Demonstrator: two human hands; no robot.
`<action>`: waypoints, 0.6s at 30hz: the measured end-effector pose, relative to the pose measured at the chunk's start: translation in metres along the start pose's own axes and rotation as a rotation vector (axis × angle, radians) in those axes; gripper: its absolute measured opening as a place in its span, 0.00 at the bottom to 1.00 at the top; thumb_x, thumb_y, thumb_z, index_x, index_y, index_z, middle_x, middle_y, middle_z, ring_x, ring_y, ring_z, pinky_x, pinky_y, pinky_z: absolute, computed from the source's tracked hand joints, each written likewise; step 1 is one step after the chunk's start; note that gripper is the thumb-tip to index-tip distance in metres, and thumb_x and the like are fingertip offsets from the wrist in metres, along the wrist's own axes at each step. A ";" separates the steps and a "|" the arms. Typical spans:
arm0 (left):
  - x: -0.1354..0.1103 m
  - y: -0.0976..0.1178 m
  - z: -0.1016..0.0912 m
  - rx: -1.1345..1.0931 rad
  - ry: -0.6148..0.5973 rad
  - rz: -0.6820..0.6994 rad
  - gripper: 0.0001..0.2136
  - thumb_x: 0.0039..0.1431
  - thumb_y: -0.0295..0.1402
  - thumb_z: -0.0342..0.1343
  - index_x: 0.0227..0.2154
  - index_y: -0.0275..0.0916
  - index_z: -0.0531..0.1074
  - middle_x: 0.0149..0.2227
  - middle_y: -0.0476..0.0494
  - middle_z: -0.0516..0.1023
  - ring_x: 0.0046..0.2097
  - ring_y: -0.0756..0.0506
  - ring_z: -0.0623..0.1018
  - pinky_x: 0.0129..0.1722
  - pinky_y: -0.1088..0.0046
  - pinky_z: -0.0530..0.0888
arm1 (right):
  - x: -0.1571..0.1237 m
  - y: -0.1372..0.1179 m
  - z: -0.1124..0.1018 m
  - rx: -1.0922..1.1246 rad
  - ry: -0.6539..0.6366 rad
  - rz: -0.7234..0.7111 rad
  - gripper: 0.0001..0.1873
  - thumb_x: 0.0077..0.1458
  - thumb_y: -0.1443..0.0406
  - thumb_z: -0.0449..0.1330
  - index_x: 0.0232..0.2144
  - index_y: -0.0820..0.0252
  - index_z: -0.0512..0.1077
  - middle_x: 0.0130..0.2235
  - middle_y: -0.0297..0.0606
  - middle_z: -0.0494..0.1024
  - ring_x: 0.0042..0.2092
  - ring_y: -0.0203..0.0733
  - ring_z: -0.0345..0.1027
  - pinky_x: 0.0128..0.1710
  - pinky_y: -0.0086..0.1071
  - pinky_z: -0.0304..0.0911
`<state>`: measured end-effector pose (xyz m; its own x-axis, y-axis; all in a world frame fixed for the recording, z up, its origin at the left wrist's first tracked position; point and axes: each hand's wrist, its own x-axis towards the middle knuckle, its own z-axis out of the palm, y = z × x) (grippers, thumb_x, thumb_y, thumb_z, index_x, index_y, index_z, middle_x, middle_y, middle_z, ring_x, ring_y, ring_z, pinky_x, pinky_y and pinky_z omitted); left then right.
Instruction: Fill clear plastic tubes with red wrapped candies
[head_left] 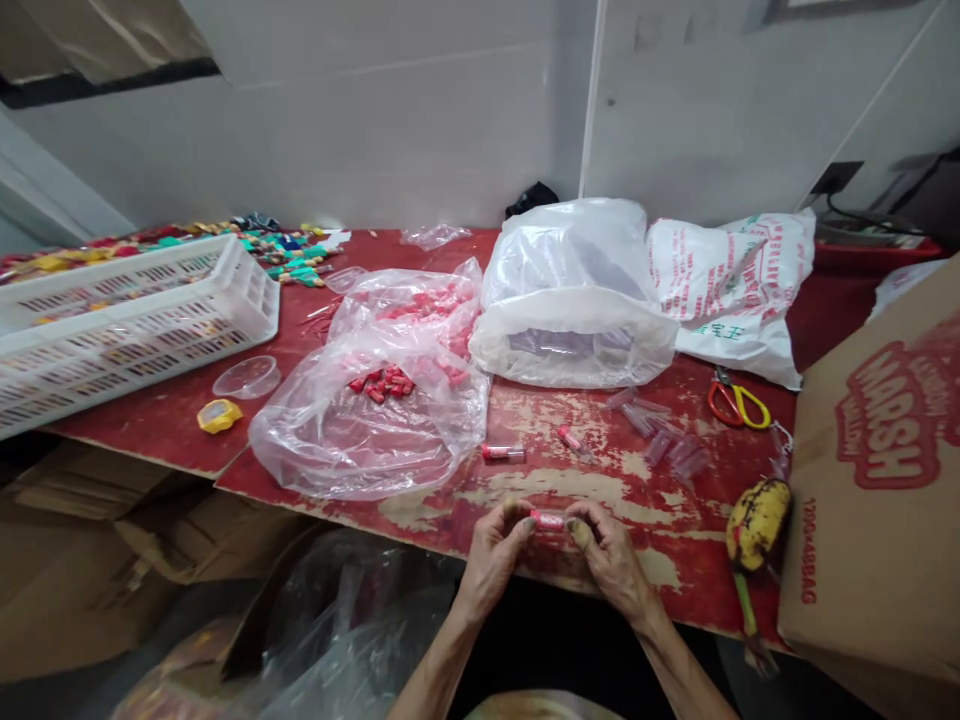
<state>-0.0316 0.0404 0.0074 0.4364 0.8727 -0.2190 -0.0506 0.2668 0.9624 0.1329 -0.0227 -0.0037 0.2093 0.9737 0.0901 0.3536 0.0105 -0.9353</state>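
Note:
At the near edge of a worn red table (540, 480), my left hand (495, 555) and my right hand (611, 560) pinch the two ends of a small clear tube with a red piece inside (547, 519). Two more filled tubes (504, 452) (570, 438) lie on the table just beyond my hands. Several empty clear tubes (660, 430) are scattered to the right. A clear plastic bag (360, 430) spreads out to the left with small red pieces (382, 383) on it.
A white bag of clear tubes (574, 300) and a printed white bag (731, 285) stand at the back. Scissors (739, 402), a spotted banana (757, 520) and a cardboard box (877, 480) are at right. A white slotted crate (127, 320), a clear lid (247, 377) and a yellow object (219, 415) are at left.

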 end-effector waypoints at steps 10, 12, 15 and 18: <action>0.011 0.007 0.011 0.268 -0.036 0.182 0.07 0.55 0.36 0.57 0.33 0.37 0.73 0.31 0.46 0.72 0.34 0.45 0.71 0.36 0.73 0.68 | -0.003 0.026 -0.010 0.073 0.101 -0.114 0.08 0.58 0.61 0.54 0.39 0.56 0.68 0.39 0.38 0.72 0.43 0.38 0.68 0.43 0.28 0.65; 0.013 0.008 0.011 0.372 -0.085 0.252 0.09 0.56 0.34 0.56 0.40 0.38 0.73 0.35 0.44 0.73 0.37 0.44 0.72 0.39 0.72 0.67 | -0.002 0.026 -0.015 0.128 0.097 -0.102 0.08 0.57 0.61 0.55 0.39 0.56 0.68 0.40 0.38 0.72 0.44 0.39 0.67 0.44 0.28 0.65; 0.015 0.009 0.010 0.550 -0.174 0.363 0.10 0.60 0.34 0.51 0.42 0.38 0.72 0.35 0.43 0.73 0.37 0.44 0.72 0.39 0.71 0.67 | -0.002 0.025 -0.020 0.169 0.082 -0.062 0.09 0.56 0.60 0.56 0.38 0.56 0.69 0.41 0.40 0.72 0.46 0.41 0.67 0.44 0.29 0.66; 0.016 0.009 0.011 0.631 -0.157 0.459 0.11 0.64 0.35 0.45 0.36 0.37 0.71 0.29 0.44 0.71 0.32 0.46 0.70 0.33 0.71 0.66 | 0.001 0.025 -0.022 0.111 0.037 -0.073 0.09 0.56 0.60 0.56 0.39 0.56 0.68 0.41 0.40 0.72 0.46 0.41 0.67 0.42 0.28 0.66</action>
<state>-0.0151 0.0521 0.0141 0.6190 0.7592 0.2013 0.2421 -0.4283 0.8706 0.1620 -0.0264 -0.0189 0.2207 0.9605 0.1697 0.2661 0.1081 -0.9579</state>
